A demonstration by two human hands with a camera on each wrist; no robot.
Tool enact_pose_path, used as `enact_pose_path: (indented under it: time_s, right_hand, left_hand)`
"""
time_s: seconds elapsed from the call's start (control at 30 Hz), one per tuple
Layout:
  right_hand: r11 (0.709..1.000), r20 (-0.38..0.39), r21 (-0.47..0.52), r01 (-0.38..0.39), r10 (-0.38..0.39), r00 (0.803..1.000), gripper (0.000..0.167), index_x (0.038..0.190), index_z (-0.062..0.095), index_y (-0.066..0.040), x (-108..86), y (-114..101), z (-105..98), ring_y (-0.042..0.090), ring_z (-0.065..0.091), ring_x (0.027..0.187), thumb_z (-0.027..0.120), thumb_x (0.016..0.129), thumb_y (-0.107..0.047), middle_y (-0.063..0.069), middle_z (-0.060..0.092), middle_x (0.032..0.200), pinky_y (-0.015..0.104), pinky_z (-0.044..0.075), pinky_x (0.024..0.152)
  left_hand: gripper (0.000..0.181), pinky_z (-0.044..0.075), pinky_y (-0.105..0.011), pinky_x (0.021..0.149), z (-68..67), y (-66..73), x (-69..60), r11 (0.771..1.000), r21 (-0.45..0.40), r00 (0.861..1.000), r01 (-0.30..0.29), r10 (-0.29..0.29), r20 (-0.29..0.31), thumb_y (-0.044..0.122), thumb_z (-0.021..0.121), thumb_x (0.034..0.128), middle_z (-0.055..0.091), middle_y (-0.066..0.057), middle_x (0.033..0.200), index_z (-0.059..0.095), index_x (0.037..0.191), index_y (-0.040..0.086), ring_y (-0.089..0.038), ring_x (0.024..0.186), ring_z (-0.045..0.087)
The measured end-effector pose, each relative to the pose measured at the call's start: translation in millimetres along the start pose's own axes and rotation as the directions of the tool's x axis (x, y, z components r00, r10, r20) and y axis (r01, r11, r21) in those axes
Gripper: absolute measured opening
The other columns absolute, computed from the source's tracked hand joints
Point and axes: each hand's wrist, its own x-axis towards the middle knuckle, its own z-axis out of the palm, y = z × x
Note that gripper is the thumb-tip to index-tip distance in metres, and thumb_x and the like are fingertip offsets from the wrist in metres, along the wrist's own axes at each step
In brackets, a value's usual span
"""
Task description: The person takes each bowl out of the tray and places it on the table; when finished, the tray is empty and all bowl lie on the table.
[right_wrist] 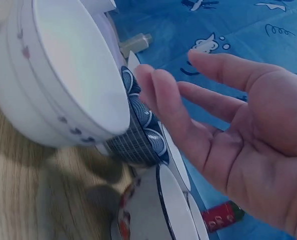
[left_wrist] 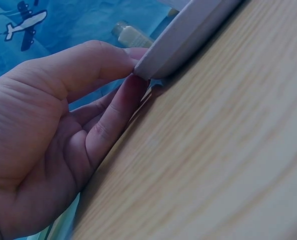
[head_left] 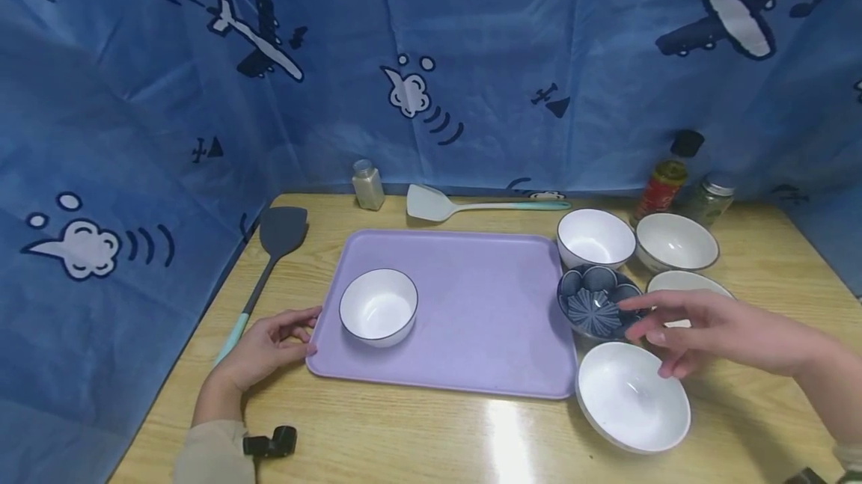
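My left hand (head_left: 259, 345) pinches the left rim of a lilac tray (head_left: 485, 304); the left wrist view shows thumb and fingers on the tray's edge (left_wrist: 176, 42). On the tray's left part stands a white bowl with a dark rim (head_left: 378, 312). Over the bowls to the right of the tray hovers my right hand (head_left: 720, 331), fingers loosely bent and holding nothing. Nearest to its fingertips is a dark blue patterned bowl (head_left: 592, 312). A wide white bowl (head_left: 633, 398) sits in front of that, tilted. Part of another white bowl (head_left: 687, 283) is hidden behind the hand.
Two more white bowls (head_left: 595, 237) (head_left: 676, 242) stand at the back right, before a red-labelled bottle (head_left: 663, 188) and a jar (head_left: 710, 198). A white spatula (head_left: 431, 203) and a shaker (head_left: 367, 186) lie behind the tray. A dark turner (head_left: 283, 230) lies left.
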Motion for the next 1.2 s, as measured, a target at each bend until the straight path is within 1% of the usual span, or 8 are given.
enact_pose_path:
  time_s: [0.13,0.23,0.4,0.5,0.7,0.97,1.03,1.2]
  right_hand:
    - [1.0,-0.01,0.001,0.013,-0.013,1.0,0.048,0.15,0.035,0.0,14.3,-6.5,2.2,0.044,0.07,0.093,0.048,0.105,-0.011,0.023,0.059,0.132,0.046,0.058,0.08]
    - [1.0,-0.017,0.021,0.023,-0.022,1.0,0.054,0.152,0.031,0.003,28.3,-11.3,5.9,0.041,0.07,0.095,0.051,0.104,-0.012,0.025,0.058,0.133,0.045,0.058,0.081]
    - [0.996,-0.041,0.085,-0.01,0.014,0.999,0.06,0.153,0.028,0.002,52.4,-20.1,15.7,0.033,0.071,0.099,0.055,0.103,-0.016,0.024,0.054,0.137,0.042,0.058,0.086]
    - [0.991,-0.061,0.13,-0.036,0.045,0.997,0.062,0.153,0.03,-0.001,67.5,-27.7,21.8,0.031,0.071,0.099,0.059,0.101,-0.019,0.023,0.054,0.138,0.04,0.058,0.088]
    - [0.989,-0.077,0.14,-0.039,0.051,0.996,0.059,0.151,0.037,-0.003,102.3,-43.3,36.2,0.028,0.072,0.094,0.062,0.1,-0.021,0.025,0.055,0.137,0.039,0.059,0.085]
    - [0.971,-0.049,0.209,-0.116,0.129,0.99,0.061,0.151,0.04,-0.006,159.4,-56.8,70.4,0.026,0.073,0.089,0.066,0.097,-0.021,0.027,0.049,0.142,0.04,0.059,0.083]
    - [0.963,-0.046,0.247,-0.112,0.127,0.991,0.061,0.151,0.04,-0.006,173.7,-57.6,80.6,0.025,0.073,0.087,0.065,0.097,-0.02,0.027,0.049,0.143,0.039,0.059,0.083]
    - [0.942,-0.047,0.329,-0.069,0.089,0.995,0.061,0.152,0.039,-0.008,204.3,-59.4,105.7,0.024,0.073,0.083,0.064,0.097,-0.02,0.025,0.048,0.144,0.039,0.059,0.083]
  left_hand:
    - [0.065,0.05,-0.019,0.083,0.2,1.0,-0.2,1.0,0.003,1.0,0.001,-0.001,-0.006,0.019,0.081,0.0838,0.062,-0.016,0.124,0.055,0.142,0.006,-0.012,0.096,0.062]
    - [0.065,0.05,-0.019,0.083,0.7,1.7,-0.4,1.0,0.013,1.0,0.006,-0.006,-0.004,0.02,0.081,0.0842,0.062,-0.016,0.125,0.055,0.142,0.007,-0.013,0.097,0.062]
    - [0.065,0.05,-0.02,0.084,1.5,1.1,1.5,0.999,0.029,0.999,0.04,-0.04,-0.003,0.022,0.081,0.0837,0.062,-0.014,0.125,0.055,0.143,0.01,-0.014,0.097,0.062]
    - [0.065,0.05,-0.02,0.084,1.5,1.4,2.3,0.998,0.035,0.998,0.054,-0.054,-0.011,0.022,0.082,0.0834,0.062,-0.012,0.125,0.056,0.142,0.012,-0.014,0.097,0.063]
    - [0.065,0.05,-0.02,0.084,0.4,2.9,1.5,0.998,0.042,0.999,0.045,-0.045,-0.008,0.024,0.081,0.084,0.062,-0.012,0.126,0.055,0.143,0.012,-0.014,0.098,0.063]
    - [0.065,0.05,-0.02,0.084,-0.5,-0.4,-0.7,0.998,0.046,0.999,0.039,-0.039,-0.01,0.024,0.081,0.0841,0.062,-0.013,0.125,0.056,0.142,0.012,-0.013,0.097,0.063]
    - [0.065,0.05,-0.02,0.083,0.1,-0.4,-0.7,0.998,0.05,0.999,0.039,-0.038,-0.008,0.024,0.081,0.084,0.062,-0.013,0.125,0.055,0.143,0.012,-0.013,0.097,0.063]
    - [0.065,0.05,-0.02,0.083,1.6,0.9,0.7,0.998,0.052,0.999,0.031,-0.031,-0.01,0.024,0.081,0.0835,0.063,-0.013,0.124,0.056,0.142,0.012,-0.013,0.096,0.063]
